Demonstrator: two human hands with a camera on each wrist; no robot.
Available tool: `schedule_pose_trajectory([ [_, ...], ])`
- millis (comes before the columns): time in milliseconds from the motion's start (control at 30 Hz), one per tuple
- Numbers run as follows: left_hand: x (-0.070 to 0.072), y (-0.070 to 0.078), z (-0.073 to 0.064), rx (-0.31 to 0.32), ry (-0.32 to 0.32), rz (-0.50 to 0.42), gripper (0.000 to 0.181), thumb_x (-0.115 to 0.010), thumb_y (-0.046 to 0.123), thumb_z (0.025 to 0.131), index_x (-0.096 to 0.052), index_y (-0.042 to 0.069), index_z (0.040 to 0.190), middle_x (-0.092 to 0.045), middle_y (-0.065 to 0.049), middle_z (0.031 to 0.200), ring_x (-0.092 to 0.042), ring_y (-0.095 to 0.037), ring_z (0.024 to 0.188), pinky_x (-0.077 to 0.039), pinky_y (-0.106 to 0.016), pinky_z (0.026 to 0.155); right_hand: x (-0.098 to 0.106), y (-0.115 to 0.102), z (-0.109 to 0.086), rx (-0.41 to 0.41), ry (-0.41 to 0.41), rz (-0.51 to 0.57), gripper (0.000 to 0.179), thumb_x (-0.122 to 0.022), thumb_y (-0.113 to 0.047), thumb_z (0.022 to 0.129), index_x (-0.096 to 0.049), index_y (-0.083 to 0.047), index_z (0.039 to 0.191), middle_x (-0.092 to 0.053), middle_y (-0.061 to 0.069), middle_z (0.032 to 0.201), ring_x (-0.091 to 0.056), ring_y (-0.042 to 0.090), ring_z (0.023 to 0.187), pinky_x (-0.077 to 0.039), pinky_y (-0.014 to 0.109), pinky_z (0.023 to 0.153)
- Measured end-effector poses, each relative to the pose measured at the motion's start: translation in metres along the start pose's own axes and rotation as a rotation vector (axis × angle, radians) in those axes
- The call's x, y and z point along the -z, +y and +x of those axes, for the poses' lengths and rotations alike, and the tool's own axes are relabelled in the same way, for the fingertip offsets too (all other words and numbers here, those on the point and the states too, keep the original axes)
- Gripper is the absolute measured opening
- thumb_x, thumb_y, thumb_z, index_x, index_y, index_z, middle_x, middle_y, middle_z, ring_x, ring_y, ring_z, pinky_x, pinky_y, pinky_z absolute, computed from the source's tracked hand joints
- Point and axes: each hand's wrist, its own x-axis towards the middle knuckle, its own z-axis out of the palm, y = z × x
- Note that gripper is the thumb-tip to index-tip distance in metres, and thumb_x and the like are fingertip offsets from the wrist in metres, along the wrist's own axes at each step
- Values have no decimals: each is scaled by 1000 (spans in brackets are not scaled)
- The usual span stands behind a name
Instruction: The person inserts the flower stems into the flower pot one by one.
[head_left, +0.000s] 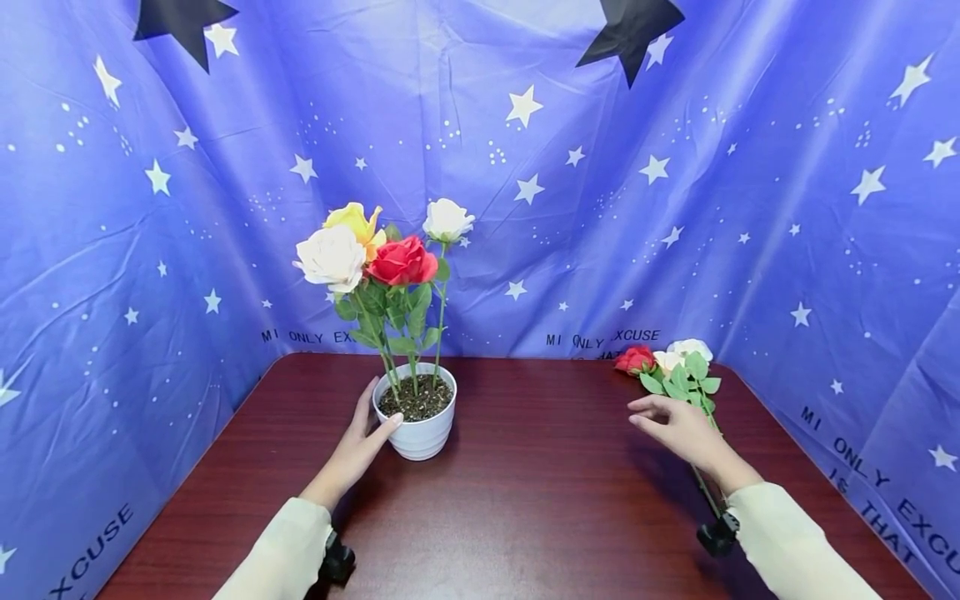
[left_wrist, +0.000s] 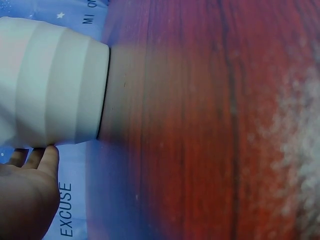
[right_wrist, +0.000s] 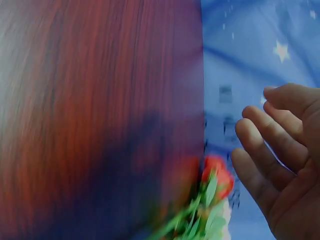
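Observation:
A white ribbed flower pot filled with dark soil stands left of the table's middle. Rising from it are a pale pink rose, a yellow rose, a red rose and a white rose, all on leafy green stems. My left hand holds the pot's left side, thumb at the front rim and fingers along the wall; the left wrist view shows its fingertips against the pot. Over at the right, my right hand hovers with relaxed fingers and holds nothing, above the stems of some lying roses.
Lying at the table's right back are another red rose and pale roses, leaves and stems pointing toward the front. The dark red wooden table meets a blue star-printed curtain at the back and sides.

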Motion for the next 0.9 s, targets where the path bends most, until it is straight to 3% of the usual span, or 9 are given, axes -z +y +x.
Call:
schedule_pose_trajectory([
  [267, 0, 0, 0, 0, 4, 10, 81, -61, 26, 101, -8, 17, 162, -19, -20, 162, -29, -41, 144, -26, -56, 113, 16, 35, -17, -114, -24, -57, 27, -73, -24, 93, -73, -4, 111, -75, 3, 91, -68, 25, 90, -51, 44, 77],
  [600, -1, -1, 0, 6, 5, 6, 81, -61, 26, 101, -7, 19, 162, -19, -20, 162, -29, -41, 144, -26, -56, 113, 17, 59, -30, -270, -94, -4, 29, -74, -17, 89, -71, 5, 108, -74, 12, 89, -64, 18, 65, -50, 31, 58],
  [900, -2, 2, 0, 10, 4, 3, 81, -61, 26, 101, -8, 22, 162, -19, -19, 162, -29, -40, 144, -27, -55, 113, 15, 63, -30, -360, -106, -43, 20, -75, -18, 87, -72, 1, 91, -69, 1, 74, -64, 16, 59, -54, 35, 58],
])
